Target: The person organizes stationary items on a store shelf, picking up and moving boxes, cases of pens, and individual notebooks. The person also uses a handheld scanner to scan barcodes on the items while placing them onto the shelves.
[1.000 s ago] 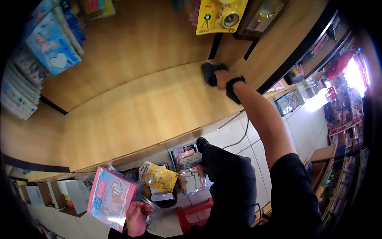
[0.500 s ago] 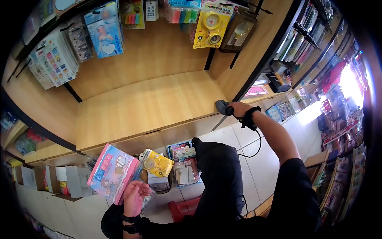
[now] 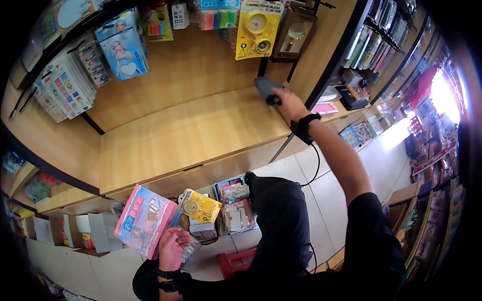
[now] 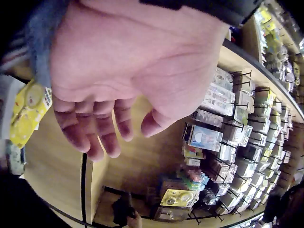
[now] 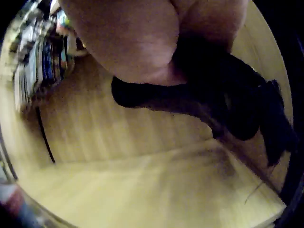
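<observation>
In the head view my right hand [image 3: 292, 104] grips a dark grey and black hand tool [image 3: 266, 91] over the right end of a wooden shelf board [image 3: 191, 138]. In the right wrist view the tool [image 5: 152, 96] shows a rounded dark end and a ragged, fringed far part; its exact kind I cannot tell. My left hand [image 3: 173, 247] is low at the left, beside a pink and blue picture package [image 3: 145, 220]. Its fingers [image 4: 102, 142] hang loosely bent, with nothing held in the palm.
Card packs [image 3: 65, 88] and a yellow magnifying-glass pack [image 3: 258, 30] hang above the board. Below it stand a box with another yellow pack [image 3: 200, 206], a bin of small goods [image 3: 236, 215] and open cartons [image 3: 103, 232]. A red stool [image 3: 236, 262] and a cable [image 3: 317, 165] are near my leg.
My right hand came with the tool from the back right corner to the board's front edge, then went back inward. The head view tilted up; my left hand stayed beside the package.
</observation>
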Demonstrator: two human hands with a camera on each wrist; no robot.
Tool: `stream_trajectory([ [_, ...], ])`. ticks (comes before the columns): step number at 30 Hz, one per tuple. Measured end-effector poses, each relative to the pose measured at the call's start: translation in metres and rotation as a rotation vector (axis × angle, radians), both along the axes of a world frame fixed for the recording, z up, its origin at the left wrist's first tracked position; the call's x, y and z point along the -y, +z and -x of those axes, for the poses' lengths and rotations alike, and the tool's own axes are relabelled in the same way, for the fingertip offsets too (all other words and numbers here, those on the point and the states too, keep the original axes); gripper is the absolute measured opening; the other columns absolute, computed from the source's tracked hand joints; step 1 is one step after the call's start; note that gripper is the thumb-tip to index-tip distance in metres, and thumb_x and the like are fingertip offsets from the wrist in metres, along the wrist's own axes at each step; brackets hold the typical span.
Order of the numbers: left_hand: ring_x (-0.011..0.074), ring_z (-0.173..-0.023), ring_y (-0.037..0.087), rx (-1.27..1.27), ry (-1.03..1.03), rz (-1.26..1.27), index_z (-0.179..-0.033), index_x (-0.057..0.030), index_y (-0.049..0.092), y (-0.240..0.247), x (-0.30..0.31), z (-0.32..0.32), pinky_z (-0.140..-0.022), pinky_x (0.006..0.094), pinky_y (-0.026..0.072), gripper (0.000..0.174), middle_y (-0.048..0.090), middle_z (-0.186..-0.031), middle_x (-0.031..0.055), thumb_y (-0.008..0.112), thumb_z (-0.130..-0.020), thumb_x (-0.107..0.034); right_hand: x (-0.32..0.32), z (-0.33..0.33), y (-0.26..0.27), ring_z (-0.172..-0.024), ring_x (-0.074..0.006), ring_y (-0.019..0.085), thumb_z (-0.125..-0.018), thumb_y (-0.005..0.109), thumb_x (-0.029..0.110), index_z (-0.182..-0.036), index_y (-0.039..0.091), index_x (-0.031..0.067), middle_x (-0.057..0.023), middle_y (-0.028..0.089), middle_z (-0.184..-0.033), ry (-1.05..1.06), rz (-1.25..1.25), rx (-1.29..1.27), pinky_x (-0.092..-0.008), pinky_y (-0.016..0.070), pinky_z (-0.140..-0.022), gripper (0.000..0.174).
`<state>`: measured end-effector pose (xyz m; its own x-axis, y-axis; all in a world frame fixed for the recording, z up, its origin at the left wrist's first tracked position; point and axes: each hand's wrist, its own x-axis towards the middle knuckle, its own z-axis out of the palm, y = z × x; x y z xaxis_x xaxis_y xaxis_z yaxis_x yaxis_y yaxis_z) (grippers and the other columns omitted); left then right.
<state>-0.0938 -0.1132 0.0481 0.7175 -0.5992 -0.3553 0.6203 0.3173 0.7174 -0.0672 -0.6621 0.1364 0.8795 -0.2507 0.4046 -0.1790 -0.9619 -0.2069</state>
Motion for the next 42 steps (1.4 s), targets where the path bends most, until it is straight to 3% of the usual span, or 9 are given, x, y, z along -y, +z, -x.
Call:
stream_trajectory([
  [1, 0.0227, -0.085, 0.062, -0.002, -0.006, -0.008, -0.103, -0.0036, 0.05, -0.002, 0.001, 0.0, -0.071, 0.0305, 0.0496, 0.018, 0.061, -0.096, 0.0134, 0.046, -0.09, -0.015, -0.004, 0.002, -0.013, -0.111, -0.0334, 0.049, -0.071, 0.052, 0.002, -0.116, 0.053, 0.0078, -0.0228, 0.054, -0.114, 0.028, 0.326, -0.111, -0.0388, 0.0367, -0.098, 0.045],
  [3, 0.0236, -0.085, 0.062, -0.061, 0.005, 0.042, -0.104, -0.0038, 0.05, -0.005, 0.001, -0.001, -0.072, 0.0309, 0.0498, 0.019, 0.062, -0.096, 0.0134, 0.047, -0.09, -0.016, -0.005, 0.001, -0.054, -0.114, -0.0345, 0.046, -0.074, 0.051, 0.005, -0.118, 0.052, 0.009, -0.0234, 0.051, -0.119, 0.057, 0.487, -0.387, -0.0385, 0.0339, -0.102, 0.045],
  [6, 0.0238, -0.083, 0.062, -0.074, 0.016, 0.024, -0.106, -0.0072, 0.05, -0.009, 0.002, -0.004, -0.07, 0.033, 0.0501, 0.023, 0.062, -0.096, 0.0121, 0.048, -0.09, -0.023, -0.01, 0.013, -0.116, -0.117, -0.0368, 0.044, -0.082, 0.046, 0.009, -0.127, 0.045, 0.0106, -0.022, 0.046, -0.126, -0.155, 0.195, -0.487, -0.04, 0.0351, -0.1, 0.045],
  [8, 0.0237, -0.082, 0.062, -0.07, 0.029, 0.024, -0.106, -0.0073, 0.051, -0.007, -0.001, -0.007, -0.07, 0.0332, 0.0501, 0.023, 0.062, -0.095, 0.0118, 0.049, -0.09, -0.024, -0.005, 0.014, -0.126, -0.109, -0.0363, 0.052, -0.082, 0.044, 0.01, -0.121, 0.045, 0.0038, -0.0246, 0.051, -0.118, -0.179, 0.236, -0.578, -0.0396, 0.0431, -0.092, 0.04],
  [12, 0.0238, -0.083, 0.062, -0.108, 0.025, 0.085, -0.104, -0.0063, 0.051, -0.005, 0.001, -0.006, -0.071, 0.0333, 0.0494, 0.024, 0.062, -0.094, 0.0119, 0.05, -0.089, -0.025, -0.05, 0.019, -0.068, -0.099, -0.0357, 0.059, -0.083, 0.042, 0.015, -0.106, 0.055, -0.0016, -0.0248, 0.058, -0.108, -0.237, 0.085, -0.872, -0.0404, 0.0489, -0.084, 0.03],
  [21, 0.0249, -0.085, 0.062, -0.107, 0.038, 0.111, -0.1, -0.0045, 0.05, 0.009, 0.002, -0.004, -0.074, 0.0354, 0.0494, 0.019, 0.062, -0.095, 0.0134, 0.049, -0.089, -0.02, -0.028, -0.027, -0.079, -0.104, -0.041, 0.054, -0.08, 0.044, 0.016, -0.109, 0.048, -0.0023, -0.03, 0.056, -0.107, -0.505, -0.328, -0.473, -0.044, 0.0423, -0.091, 0.034],
  [33, 0.0267, -0.085, 0.062, -0.147, 0.085, -0.092, -0.101, -0.0018, 0.049, -0.007, -0.002, -0.022, -0.077, 0.0341, 0.0485, 0.019, 0.061, -0.096, 0.0175, 0.049, -0.09, -0.018, 0.068, -0.155, -0.127, -0.108, -0.0422, 0.049, -0.08, 0.042, 0.015, -0.126, 0.037, -0.0035, -0.0303, 0.05, -0.116, -0.467, -0.221, -0.345, -0.0453, 0.0399, -0.093, 0.05],
  [36, 0.0255, -0.087, 0.061, -0.139, 0.07, -0.116, -0.101, -0.0007, 0.049, -0.009, -0.001, -0.024, -0.077, 0.0329, 0.0474, 0.018, 0.06, -0.097, 0.0171, 0.048, -0.09, -0.015, 0.065, -0.183, -0.113, -0.11, -0.0412, 0.048, -0.082, 0.042, 0.016, -0.129, 0.036, -0.002, -0.029, 0.048, -0.12, -0.575, -0.236, -0.573, -0.0447, 0.0398, -0.093, 0.05],
  [42, 0.0256, -0.092, 0.06, -0.153, -0.026, -0.089, -0.104, 0.0023, 0.05, -0.009, 0.001, -0.014, -0.08, 0.0334, 0.0461, 0.022, 0.06, -0.102, 0.0196, 0.051, -0.088, -0.013, 0.046, -0.201, -0.123, -0.118, -0.0376, 0.044, -0.086, 0.038, 0.015, -0.127, 0.039, 0.002, -0.0231, 0.044, -0.128, -0.53, -0.132, -0.591, -0.0439, 0.0358, -0.098, 0.043],
])
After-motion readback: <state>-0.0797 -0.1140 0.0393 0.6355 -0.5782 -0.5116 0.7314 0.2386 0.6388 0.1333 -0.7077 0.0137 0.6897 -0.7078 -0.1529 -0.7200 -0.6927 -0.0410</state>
